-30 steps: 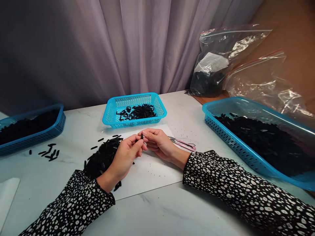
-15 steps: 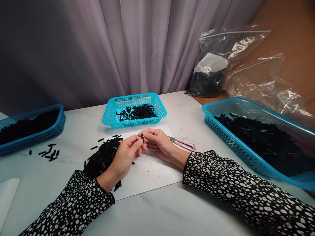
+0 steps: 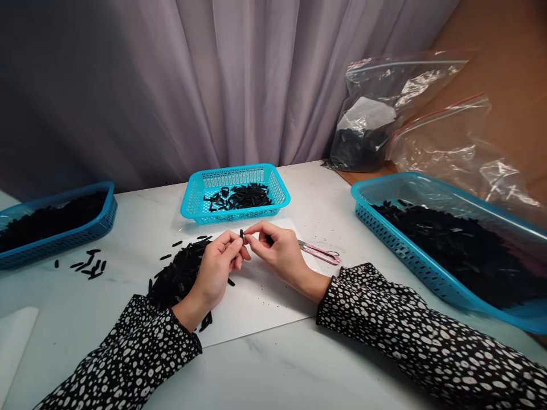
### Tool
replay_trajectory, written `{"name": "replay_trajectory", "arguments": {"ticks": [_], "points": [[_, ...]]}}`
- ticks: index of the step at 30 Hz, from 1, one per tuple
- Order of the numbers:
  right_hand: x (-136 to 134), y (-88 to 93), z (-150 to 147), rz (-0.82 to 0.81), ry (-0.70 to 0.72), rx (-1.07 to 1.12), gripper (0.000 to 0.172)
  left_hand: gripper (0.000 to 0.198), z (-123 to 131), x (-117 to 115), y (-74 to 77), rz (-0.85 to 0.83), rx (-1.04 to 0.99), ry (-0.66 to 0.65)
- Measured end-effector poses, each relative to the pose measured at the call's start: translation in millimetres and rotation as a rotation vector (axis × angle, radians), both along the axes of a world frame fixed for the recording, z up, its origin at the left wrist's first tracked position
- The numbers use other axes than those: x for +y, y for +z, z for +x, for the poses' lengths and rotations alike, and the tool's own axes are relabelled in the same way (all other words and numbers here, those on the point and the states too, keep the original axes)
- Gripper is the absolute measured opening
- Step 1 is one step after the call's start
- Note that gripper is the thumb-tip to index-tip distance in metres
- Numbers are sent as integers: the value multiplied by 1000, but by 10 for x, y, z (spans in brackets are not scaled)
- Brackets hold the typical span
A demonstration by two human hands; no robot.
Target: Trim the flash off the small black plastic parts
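My left hand (image 3: 217,270) pinches a small black piece (image 3: 241,234) between thumb and forefinger, holding it upright. My right hand (image 3: 277,253) meets it from the right, its fingertips closed against the same piece. Both hands hover over a white sheet (image 3: 260,296) on the table. A heap of the same black pieces (image 3: 179,276) lies on the sheet just left of my left hand. Pink snips (image 3: 318,253) rest on the sheet's right edge, behind my right wrist.
A small blue basket (image 3: 235,193) with some black pieces stands behind the sheet. A large blue basket (image 3: 444,239) full of pieces is at the right, another (image 3: 55,225) at the left. Loose pieces (image 3: 88,266) lie near it. Clear zip bags (image 3: 376,114) lean at the back right.
The black piece now stands upright above my fingertips, and my right fingers have shifted along it. The view has tilted down slightly. Both hands stay over the sheet.
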State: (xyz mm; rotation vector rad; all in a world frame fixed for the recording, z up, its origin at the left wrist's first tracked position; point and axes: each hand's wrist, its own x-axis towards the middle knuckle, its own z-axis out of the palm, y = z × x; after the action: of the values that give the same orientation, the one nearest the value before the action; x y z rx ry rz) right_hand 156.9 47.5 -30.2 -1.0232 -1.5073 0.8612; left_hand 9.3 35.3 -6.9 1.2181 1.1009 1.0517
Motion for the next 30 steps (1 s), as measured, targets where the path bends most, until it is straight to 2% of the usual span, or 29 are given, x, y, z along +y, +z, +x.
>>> {"name": "replay_trajectory", "arguments": {"ticks": [5,10,14,24,27,30], "points": [[-8,2,0,63,-9,-73,10,23,-37,-2,-4,122,221,2],[-12,8,8,92,-4,-153,11,26,-44,-36,76,252,540,27],[-4,-2,11,113,20,-183,11,26,-45,-44,120,332,684,4],[19,15,22,158,33,-303,14,23,-62,-31,108,428,827,-68],[13,18,12,162,25,-291,16,23,-62,-35,109,417,796,-80],[1,18,-3,140,22,-228,19,23,-63,-21,92,334,673,-93]]}}
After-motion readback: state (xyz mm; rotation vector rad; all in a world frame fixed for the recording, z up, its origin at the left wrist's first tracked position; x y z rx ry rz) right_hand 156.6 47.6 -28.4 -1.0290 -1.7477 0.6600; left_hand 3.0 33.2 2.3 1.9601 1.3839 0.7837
